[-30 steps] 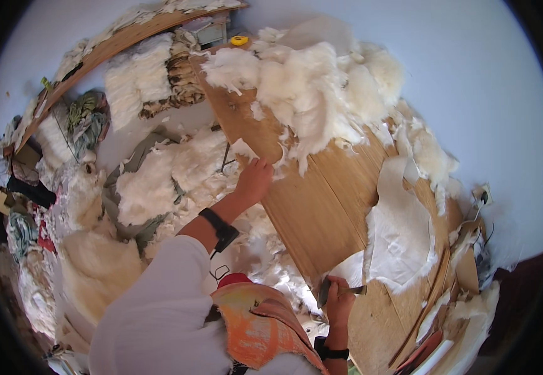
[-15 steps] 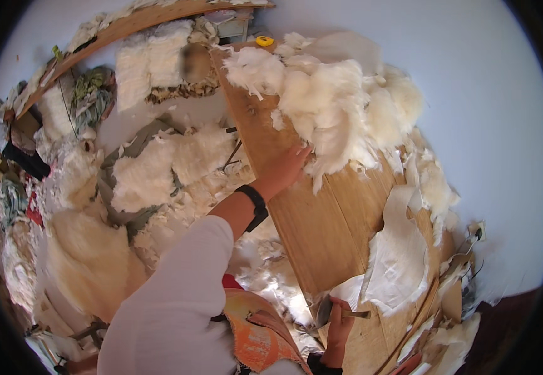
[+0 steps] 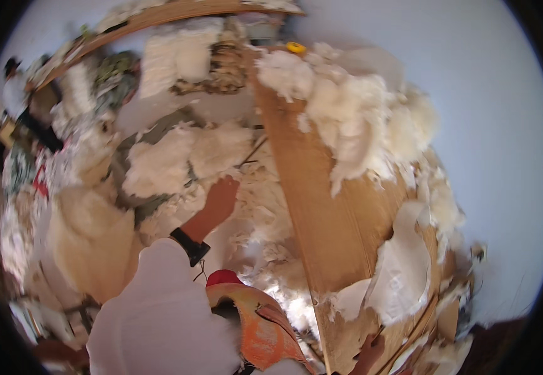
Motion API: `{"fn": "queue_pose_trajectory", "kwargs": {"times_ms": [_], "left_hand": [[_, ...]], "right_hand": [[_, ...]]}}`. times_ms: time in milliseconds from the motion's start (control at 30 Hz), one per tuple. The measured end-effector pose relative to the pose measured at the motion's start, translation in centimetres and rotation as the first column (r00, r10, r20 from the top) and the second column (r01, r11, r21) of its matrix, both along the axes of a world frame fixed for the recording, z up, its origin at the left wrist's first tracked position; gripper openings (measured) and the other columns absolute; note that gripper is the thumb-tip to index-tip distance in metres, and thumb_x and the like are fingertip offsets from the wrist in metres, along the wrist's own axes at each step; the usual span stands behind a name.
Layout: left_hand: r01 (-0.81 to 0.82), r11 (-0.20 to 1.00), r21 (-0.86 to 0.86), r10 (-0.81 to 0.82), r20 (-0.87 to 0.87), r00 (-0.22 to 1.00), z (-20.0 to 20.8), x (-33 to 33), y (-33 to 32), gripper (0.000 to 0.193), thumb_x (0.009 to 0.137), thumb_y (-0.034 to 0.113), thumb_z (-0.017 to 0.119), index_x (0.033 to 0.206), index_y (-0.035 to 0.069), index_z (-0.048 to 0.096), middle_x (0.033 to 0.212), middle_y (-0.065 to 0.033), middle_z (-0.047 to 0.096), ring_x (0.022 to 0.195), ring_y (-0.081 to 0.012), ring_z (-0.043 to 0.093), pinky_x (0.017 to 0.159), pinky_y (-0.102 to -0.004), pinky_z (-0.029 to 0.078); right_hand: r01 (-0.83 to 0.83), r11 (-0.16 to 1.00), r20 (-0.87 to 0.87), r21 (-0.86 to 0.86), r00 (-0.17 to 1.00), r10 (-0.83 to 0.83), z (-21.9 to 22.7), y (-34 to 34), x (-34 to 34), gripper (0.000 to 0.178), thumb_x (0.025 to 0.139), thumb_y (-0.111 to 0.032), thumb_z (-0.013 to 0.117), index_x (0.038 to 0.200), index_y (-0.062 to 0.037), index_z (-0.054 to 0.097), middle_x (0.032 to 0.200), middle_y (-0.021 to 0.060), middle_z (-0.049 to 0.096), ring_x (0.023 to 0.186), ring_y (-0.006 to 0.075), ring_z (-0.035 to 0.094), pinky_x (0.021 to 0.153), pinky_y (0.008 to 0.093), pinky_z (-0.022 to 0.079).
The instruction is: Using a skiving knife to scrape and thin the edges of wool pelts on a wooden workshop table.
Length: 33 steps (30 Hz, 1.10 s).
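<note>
My left hand (image 3: 222,195), with a black band on its wrist, is over the pile of loose cream fleece (image 3: 265,212) left of the board. Its fingers look stretched out and blurred, with nothing visible in them. My right hand (image 3: 370,353) is low over the near end of the wooden board (image 3: 327,231). It is closed around a tool with a thin wooden handle (image 3: 380,330); the tool's head is hidden. Just beyond that hand lies a white hide piece (image 3: 399,275). Fluffy cream fleeces (image 3: 359,119) are heaped on the board's far end.
A yellow tape measure (image 3: 296,47) lies at the board's far edge. Fleece bundles (image 3: 165,159) and a large cream hide (image 3: 90,240) cover the floor at left. Another person (image 3: 24,103) stands far left. The wall (image 3: 471,125) bounds the right side, with a plugged socket (image 3: 480,253).
My left hand has moved left, off the fleece at the board's edge to above the floor pile. My right hand has shifted right and nearer, and the tool's dark head has gone from sight.
</note>
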<state>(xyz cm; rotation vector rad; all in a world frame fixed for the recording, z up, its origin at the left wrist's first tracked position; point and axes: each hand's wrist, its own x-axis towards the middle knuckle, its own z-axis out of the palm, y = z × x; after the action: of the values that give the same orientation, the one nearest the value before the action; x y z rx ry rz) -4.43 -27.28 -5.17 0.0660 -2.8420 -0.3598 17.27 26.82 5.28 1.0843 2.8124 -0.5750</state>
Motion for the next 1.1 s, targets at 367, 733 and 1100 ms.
{"fn": "queue_pose_trajectory", "kwargs": {"times_ms": [367,733,1100], "left_hand": [[-0.073,0.922,0.379,-0.234,0.7,0.675,-4.4,29.1,10.3,0.021,0.077,0.015,0.06,0.094,0.005,0.068,0.091,-0.0157,0.067,0.09,-0.0346,0.065,0.072,-0.0467,0.052],[-0.171,0.858,0.484,-0.224,0.653,0.724,-1.3,38.3,2.1,0.021,0.081,0.023,0.058,0.093,0.011,0.069,0.088,-0.0162,0.067,0.088,-0.0348,0.065,0.07,-0.0462,0.051],[-0.58,0.782,0.229,0.318,0.654,0.687,-8.1,43.9,-15.8,0.023,0.081,0.022,0.056,0.091,0.006,0.069,0.087,-0.0164,0.069,0.084,-0.0329,0.067,0.069,-0.0427,0.052]], "right_hand": [[-0.817,0.559,-0.34,-0.14,0.57,0.748,-7.8,-5.6,-2.2,0.022,0.089,-0.019,0.064,0.1,0.0003,0.065,0.073,0.0125,0.056,0.062,0.0258,0.054,0.058,0.0404,0.044],[-0.945,-0.156,-0.38,-0.286,-0.038,0.924,-6.9,-26.4,-7.2,0.022,0.091,-0.02,0.06,0.104,-0.0025,0.063,0.081,0.0126,0.057,0.07,0.0256,0.056,0.064,0.0393,0.045],[-0.747,-0.564,-0.336,-0.352,-0.462,0.821,-8.9,-50.1,-12.0,0.022,0.093,-0.022,0.055,0.107,-0.0052,0.062,0.089,0.0127,0.059,0.077,0.0254,0.057,0.071,0.0382,0.045]]}}
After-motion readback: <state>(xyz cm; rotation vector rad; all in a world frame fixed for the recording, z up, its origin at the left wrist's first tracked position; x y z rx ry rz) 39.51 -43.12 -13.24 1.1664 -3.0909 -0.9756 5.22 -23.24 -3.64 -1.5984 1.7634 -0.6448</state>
